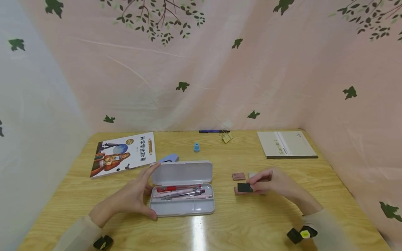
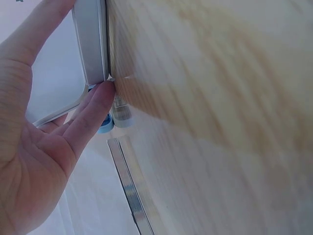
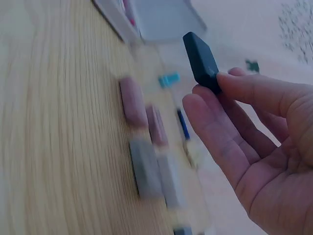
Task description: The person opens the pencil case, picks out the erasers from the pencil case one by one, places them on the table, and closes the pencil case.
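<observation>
A flat, matte black eraser point(image 1: 245, 187) is pinched by the right hand point(image 1: 272, 183) just above a pink eraser point(image 1: 238, 191) on the glossy wood-grain counter point(image 1: 267, 216). The left hand point(image 1: 133, 195), fingers straight and spread, braces the left end of an open frosted plastic pencil case point(image 1: 182, 188) with rounded corners, which holds pens point(image 1: 179, 191).

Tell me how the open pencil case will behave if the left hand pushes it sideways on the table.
The pencil case is a hard, flat plastic box, so it would probably slide as one stiff piece. The wooden table looks glossy, so it may slip easily. The pens lie loose inside and could roll or shift. The left hand touches its left edge.
</observation>
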Demonstrator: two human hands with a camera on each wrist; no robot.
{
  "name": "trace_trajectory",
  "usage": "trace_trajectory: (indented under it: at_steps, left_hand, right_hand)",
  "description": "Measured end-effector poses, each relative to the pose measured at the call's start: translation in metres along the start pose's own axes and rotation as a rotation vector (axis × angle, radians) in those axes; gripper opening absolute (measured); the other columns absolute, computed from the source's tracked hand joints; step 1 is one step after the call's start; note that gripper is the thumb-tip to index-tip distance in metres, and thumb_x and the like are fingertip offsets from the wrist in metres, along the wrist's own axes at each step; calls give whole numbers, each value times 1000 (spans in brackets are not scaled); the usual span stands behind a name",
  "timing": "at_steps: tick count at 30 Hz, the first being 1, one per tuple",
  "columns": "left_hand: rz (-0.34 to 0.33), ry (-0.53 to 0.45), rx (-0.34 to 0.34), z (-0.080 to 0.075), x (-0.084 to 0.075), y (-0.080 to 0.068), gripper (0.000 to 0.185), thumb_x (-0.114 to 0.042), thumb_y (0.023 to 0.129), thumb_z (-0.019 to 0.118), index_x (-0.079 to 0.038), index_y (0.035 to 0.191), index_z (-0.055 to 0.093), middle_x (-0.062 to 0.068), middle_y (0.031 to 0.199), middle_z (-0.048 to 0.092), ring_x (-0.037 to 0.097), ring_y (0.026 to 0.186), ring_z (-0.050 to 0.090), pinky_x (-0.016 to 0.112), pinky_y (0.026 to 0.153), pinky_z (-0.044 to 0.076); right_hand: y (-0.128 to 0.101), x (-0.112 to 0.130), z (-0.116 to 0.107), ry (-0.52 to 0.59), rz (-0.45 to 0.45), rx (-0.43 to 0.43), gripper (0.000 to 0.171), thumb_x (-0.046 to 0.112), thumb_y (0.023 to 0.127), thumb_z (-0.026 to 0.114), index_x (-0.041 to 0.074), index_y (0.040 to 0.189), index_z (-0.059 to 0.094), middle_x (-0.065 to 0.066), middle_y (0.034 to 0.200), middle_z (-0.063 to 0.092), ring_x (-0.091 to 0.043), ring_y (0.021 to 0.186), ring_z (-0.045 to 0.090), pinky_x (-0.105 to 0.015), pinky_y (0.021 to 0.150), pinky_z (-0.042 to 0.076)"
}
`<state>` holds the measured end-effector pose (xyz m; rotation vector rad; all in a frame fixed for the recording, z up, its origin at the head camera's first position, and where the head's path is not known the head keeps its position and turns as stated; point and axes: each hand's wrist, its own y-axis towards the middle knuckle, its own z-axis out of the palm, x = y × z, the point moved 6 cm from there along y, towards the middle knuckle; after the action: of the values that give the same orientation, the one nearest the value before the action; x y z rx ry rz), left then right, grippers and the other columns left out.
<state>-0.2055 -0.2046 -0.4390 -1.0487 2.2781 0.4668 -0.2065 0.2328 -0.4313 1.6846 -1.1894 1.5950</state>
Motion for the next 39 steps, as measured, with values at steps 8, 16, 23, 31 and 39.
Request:
trace_trajectory:
  at_steps: [8,16,23,31,39]
  left_hand:
    - [8,5,-8,0,-1,0,144,-54,59,95,-26,164,1,13,145,34,15,94,69,35,83,58]
    - [6,3,-7,1,-1,0,145,-54,58,96,-25,164,2,12,144,36,15,95,69,36,83,58]
    - [-8,-3,7,1,0,0,145,-55,58,95,-24,164,1,11,144,35,14,95,68,36,83,58]
    - [-17,0,10,1,2,0,144,-56,58,94,-23,164,2,11,146,34,14,97,68,36,85,57]
    - [-16,-4,2,1,0,0,145,-55,57,95,-21,164,4,11,144,36,15,96,69,37,85,58]
  right_hand:
    - [-33,-25,-59,-23,25,-108,22,6,98,65,-12,111,69,-8,117,69,-18,96,70,-42,81,60]
    - [-41,-50,-78,-71,41,-101,31,6,100,63,-20,117,60,-12,110,70,-17,94,69,-38,78,60]
    - [-43,-60,-82,-102,75,-128,35,9,99,66,-16,123,59,-11,114,71,-11,94,67,-36,75,61]
    - [-43,-61,-81,-122,98,-133,39,11,99,66,-16,126,57,-17,114,70,-17,86,69,-37,71,61]
    - [-44,-59,-81,-139,98,-135,39,13,100,66,-15,126,57,-14,111,70,-18,84,69,-37,70,61]
